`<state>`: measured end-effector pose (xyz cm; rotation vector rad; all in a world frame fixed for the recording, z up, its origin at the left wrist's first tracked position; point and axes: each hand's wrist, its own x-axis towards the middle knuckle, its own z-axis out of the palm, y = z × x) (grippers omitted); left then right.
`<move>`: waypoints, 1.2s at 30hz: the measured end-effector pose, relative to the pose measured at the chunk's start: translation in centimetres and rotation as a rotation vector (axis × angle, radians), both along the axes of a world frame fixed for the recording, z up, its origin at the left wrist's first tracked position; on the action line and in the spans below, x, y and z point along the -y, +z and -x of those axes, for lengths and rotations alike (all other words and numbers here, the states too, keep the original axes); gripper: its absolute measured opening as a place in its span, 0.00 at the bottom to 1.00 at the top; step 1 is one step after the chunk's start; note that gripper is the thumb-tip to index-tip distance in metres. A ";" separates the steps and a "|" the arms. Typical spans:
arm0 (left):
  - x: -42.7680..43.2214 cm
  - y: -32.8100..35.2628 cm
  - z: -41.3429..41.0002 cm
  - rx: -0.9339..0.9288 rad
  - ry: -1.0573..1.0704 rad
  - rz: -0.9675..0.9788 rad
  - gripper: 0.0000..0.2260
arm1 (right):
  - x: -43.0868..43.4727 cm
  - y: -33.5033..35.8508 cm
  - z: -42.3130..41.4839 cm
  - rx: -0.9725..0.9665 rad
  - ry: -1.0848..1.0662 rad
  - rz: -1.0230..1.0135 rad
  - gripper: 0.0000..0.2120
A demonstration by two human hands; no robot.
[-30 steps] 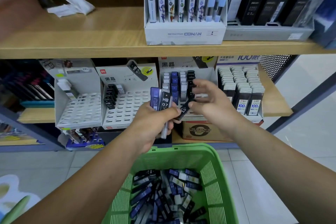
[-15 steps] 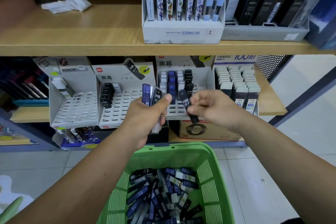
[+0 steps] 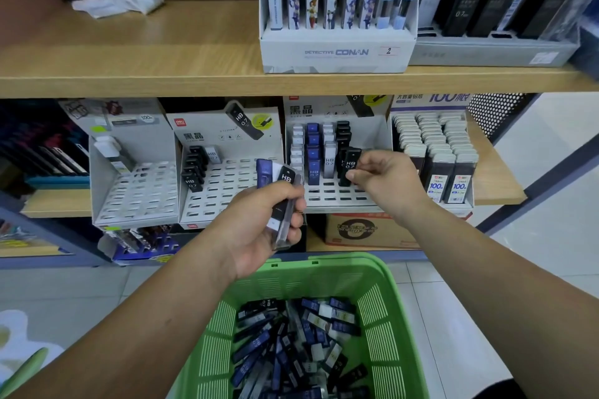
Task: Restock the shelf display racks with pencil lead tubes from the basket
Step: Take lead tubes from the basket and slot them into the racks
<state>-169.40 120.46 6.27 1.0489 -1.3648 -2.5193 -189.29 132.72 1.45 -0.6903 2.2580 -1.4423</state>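
Several lead tubes are gripped in a bunch by the left hand. Right of it, the right hand pinches one black tube upright at the display rack on the lower shelf. Nearer, the green basket holds many loose tubes.
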 end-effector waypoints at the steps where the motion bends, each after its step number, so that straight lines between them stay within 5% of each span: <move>1: 0.0 0.0 0.0 -0.010 0.009 -0.003 0.09 | 0.1 0.1 0.1 -0.031 0.018 -0.013 0.12; 7: 0.3 0.1 -0.2 -0.027 0.025 -0.010 0.06 | 0.7 -0.2 0.0 -0.156 0.035 -0.143 0.12; 12: 0.2 0.0 -0.5 0.007 0.043 -0.007 0.15 | 1.2 0.7 -0.5 -0.245 0.015 -0.290 0.10; 15: 0.4 -0.2 -0.7 0.018 0.055 0.024 0.20 | 1.3 1.7 -1.3 -0.259 -0.008 -0.254 0.08; 20: 0.5 -0.3 -0.7 0.047 0.124 0.127 0.10 | 1.3 3.8 -3.6 -0.156 0.033 -0.086 0.07; 24: 0.6 -0.1 -0.8 0.060 0.173 0.117 0.12 | 0.8 3.8 -4.8 -0.196 0.038 -0.125 0.06; 27: 0.6 -0.1 -0.8 0.066 0.209 0.143 0.11 | 0.9 4.9 -5.8 -0.065 0.137 -0.054 0.08; 30: 0.7 0.0 -0.7 0.075 0.267 0.171 0.14 | 0.6 6.0 -7.6 0.265 0.345 -0.082 0.15; 33: 0.6 -0.2 -0.3 0.055 0.271 0.189 0.13 | 0.0 5.9 -8.0 0.482 0.383 -0.066 0.10; 36: -0.1 -0.6 0.1 0.067 0.259 0.289 0.14 | -0.7 5.8 -6.3 0.449 0.291 -0.064 0.05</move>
